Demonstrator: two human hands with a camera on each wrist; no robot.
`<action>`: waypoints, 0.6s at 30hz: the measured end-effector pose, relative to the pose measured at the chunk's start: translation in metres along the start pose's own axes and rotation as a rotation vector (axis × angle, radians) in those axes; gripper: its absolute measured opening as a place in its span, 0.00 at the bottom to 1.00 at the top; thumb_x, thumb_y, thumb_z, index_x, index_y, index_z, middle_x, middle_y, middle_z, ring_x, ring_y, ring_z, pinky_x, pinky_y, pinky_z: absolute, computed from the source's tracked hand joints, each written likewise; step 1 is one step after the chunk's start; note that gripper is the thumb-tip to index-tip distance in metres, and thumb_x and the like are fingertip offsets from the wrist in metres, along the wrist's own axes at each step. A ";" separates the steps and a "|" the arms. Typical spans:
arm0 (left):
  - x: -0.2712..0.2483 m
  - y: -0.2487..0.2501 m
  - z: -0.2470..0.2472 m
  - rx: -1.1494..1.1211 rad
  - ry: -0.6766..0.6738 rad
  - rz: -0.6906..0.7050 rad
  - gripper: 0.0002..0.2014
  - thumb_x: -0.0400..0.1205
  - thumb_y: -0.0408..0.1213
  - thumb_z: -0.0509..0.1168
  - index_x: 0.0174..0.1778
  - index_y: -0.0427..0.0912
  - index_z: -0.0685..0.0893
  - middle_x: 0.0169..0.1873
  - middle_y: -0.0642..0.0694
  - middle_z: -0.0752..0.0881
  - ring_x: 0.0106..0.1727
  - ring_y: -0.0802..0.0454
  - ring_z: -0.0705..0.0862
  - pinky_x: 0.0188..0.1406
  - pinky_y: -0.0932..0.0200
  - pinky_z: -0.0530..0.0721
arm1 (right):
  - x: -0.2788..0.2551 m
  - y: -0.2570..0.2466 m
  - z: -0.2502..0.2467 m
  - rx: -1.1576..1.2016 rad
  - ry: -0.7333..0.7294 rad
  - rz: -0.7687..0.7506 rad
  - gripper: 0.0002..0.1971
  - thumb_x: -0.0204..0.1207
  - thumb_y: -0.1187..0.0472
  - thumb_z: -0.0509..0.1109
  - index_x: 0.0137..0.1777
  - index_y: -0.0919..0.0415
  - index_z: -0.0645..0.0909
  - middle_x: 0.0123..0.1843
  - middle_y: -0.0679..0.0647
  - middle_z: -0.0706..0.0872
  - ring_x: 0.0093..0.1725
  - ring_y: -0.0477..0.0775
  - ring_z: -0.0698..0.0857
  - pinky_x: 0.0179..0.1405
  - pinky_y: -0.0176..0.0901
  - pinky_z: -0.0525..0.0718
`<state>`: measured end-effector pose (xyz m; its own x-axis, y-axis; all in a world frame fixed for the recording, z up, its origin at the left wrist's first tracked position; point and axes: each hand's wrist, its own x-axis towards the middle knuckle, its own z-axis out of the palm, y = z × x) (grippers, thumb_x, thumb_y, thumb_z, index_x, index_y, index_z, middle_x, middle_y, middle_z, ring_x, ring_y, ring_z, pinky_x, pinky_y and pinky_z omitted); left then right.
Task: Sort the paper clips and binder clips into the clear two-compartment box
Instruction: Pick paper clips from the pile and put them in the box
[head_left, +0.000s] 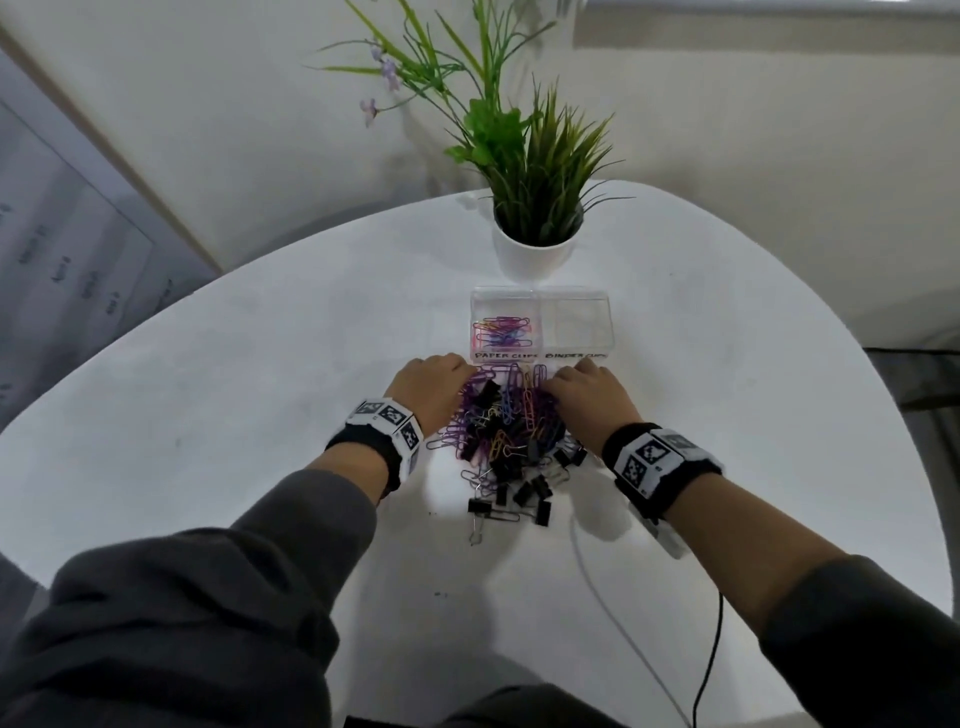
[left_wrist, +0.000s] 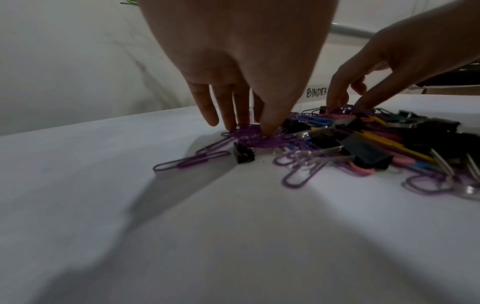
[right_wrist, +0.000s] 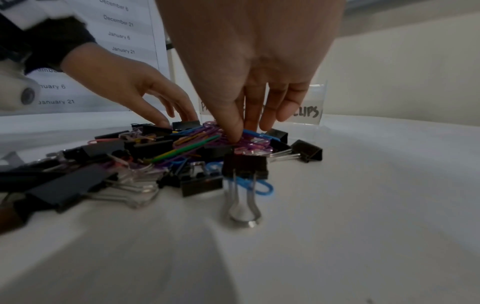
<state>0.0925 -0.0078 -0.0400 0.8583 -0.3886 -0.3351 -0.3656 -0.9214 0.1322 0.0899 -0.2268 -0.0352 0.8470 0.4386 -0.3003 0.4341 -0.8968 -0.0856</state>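
From the head view, the clear box (head_left: 543, 325) stands at the far side of the tabletop (head_left: 234, 364): its left compartment holds some coloured paper clips (head_left: 501, 332), its right one looks empty. The mixed pile (head_left: 511, 431) just near of it remains large, so sorting is barely begun.

In the left wrist view, the left hand (left_wrist: 241, 67) pinches purple paper clips (left_wrist: 255, 136) at the pile's left edge.

In the right wrist view, the right hand (right_wrist: 254, 67) has its grip closed on purple paper clips, black binder clips (right_wrist: 245, 165) lying around untouched.
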 end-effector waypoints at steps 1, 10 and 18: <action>0.000 0.000 0.001 -0.002 0.015 -0.012 0.23 0.85 0.36 0.57 0.78 0.42 0.67 0.73 0.43 0.74 0.70 0.43 0.76 0.66 0.51 0.76 | -0.001 0.000 0.000 0.010 -0.001 0.004 0.19 0.79 0.69 0.59 0.68 0.58 0.77 0.63 0.56 0.83 0.64 0.61 0.76 0.60 0.50 0.75; 0.001 -0.001 0.006 -0.182 0.022 -0.122 0.14 0.84 0.33 0.57 0.65 0.39 0.80 0.60 0.40 0.81 0.61 0.41 0.80 0.58 0.50 0.80 | -0.006 0.004 -0.006 0.148 -0.003 0.062 0.12 0.82 0.62 0.58 0.59 0.62 0.81 0.57 0.58 0.85 0.60 0.60 0.79 0.57 0.49 0.77; 0.000 -0.003 0.011 -0.252 0.080 -0.156 0.17 0.83 0.26 0.53 0.64 0.37 0.80 0.60 0.39 0.82 0.60 0.40 0.82 0.57 0.48 0.82 | -0.012 0.003 -0.008 0.326 0.034 0.135 0.14 0.83 0.61 0.57 0.61 0.60 0.82 0.55 0.58 0.89 0.56 0.61 0.85 0.53 0.51 0.83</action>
<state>0.0901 -0.0049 -0.0504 0.9264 -0.2324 -0.2961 -0.1348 -0.9393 0.3154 0.0840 -0.2344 -0.0241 0.9023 0.3115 -0.2979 0.2014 -0.9158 -0.3476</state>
